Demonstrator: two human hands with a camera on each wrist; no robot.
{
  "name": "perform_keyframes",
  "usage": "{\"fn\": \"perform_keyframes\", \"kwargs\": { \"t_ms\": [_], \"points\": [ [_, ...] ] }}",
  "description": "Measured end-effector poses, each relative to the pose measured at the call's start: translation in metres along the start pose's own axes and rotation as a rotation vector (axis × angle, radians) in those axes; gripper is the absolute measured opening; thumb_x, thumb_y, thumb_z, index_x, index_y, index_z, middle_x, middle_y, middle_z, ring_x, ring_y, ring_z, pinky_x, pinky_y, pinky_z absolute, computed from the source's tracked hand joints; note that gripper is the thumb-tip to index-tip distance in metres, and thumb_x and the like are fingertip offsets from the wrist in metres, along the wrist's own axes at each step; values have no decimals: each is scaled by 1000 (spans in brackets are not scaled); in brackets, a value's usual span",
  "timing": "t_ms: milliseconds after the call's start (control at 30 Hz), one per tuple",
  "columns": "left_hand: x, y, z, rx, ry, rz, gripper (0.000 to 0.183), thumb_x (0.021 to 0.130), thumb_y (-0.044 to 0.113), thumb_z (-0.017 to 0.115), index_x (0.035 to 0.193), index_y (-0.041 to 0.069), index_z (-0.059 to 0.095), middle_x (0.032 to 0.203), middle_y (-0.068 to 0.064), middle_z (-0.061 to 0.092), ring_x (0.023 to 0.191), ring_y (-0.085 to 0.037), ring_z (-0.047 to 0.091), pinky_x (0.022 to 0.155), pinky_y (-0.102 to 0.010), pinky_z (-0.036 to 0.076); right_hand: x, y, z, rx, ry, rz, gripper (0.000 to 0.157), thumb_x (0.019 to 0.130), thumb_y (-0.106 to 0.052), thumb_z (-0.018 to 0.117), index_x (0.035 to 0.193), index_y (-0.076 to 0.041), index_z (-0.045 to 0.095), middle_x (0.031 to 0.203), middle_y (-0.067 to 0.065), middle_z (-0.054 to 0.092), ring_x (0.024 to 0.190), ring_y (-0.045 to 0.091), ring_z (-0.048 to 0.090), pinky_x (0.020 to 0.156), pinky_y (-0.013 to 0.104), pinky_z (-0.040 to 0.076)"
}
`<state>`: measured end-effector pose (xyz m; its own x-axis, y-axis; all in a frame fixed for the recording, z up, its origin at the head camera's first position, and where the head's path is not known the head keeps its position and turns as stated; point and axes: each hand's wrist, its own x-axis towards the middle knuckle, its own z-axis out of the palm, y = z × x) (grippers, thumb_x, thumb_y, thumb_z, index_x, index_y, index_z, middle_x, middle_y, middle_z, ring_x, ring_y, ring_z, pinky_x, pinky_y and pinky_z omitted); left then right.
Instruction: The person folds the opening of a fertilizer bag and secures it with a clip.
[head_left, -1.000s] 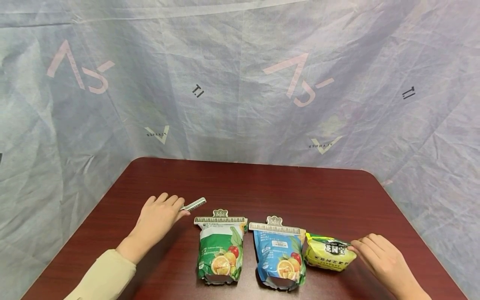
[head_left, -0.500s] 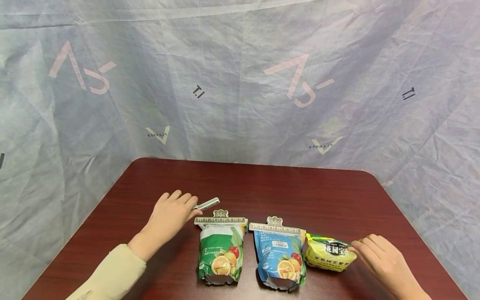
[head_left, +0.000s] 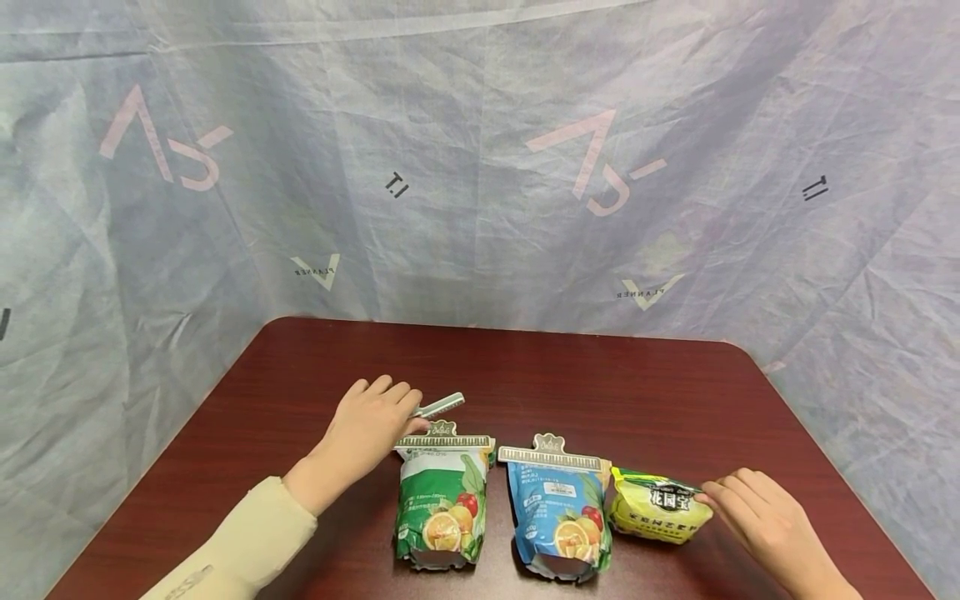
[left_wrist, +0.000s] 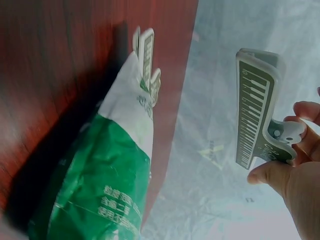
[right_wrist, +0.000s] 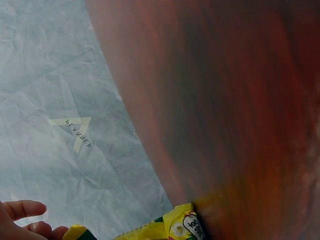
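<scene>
In the head view my left hand (head_left: 375,425) pinches a piano-patterned bag clip (left_wrist: 255,110) by its handles, above and behind the green pouch (head_left: 441,508). The left wrist view shows thumb and fingers on the clip's two handles. A similar clip (head_left: 453,442) sits across the green pouch's top, partly covered by my left hand. The blue pouch (head_left: 558,517) beside it wears another such clip (head_left: 551,456). At the right, my right hand (head_left: 765,521) pinches the upper right corner of a yellow bag (head_left: 660,510) printed with Chinese characters.
Everything stands near the front edge of a dark red wooden table (head_left: 510,367). A grey cloth backdrop (head_left: 480,208) with printed letters hangs behind and at both sides. The yellow bag is close against the blue pouch's right side.
My left hand has moved right with the clip, from left of the green pouch to over its top edge. My right hand and the bags stay where they were.
</scene>
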<state>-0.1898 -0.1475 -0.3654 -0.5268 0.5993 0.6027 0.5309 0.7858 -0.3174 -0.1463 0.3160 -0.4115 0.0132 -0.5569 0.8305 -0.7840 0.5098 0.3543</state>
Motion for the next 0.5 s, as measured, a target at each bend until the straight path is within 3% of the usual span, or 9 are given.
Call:
{"fn": "perform_keyframes", "kwargs": {
  "t_ms": [300,500],
  "points": [
    [14,13,-4,-28,-56,18,33,78,45,68,92,16,62,81,2,56,74,-18,49,57,-30,34,1,0,-1,2,-3,6,30,94,-16,52,74,3,62,67,2,56,56,15,44,56,24,33],
    [23,23,-5,-80,-47,42,30,78,44,67,89,16,61,78,2,52,72,-17,48,56,-29,33,0,0,0,2,-3,8,30,95,-16,51,75,3,62,67,2,56,56,15,44,56,23,33]
  ]
}}
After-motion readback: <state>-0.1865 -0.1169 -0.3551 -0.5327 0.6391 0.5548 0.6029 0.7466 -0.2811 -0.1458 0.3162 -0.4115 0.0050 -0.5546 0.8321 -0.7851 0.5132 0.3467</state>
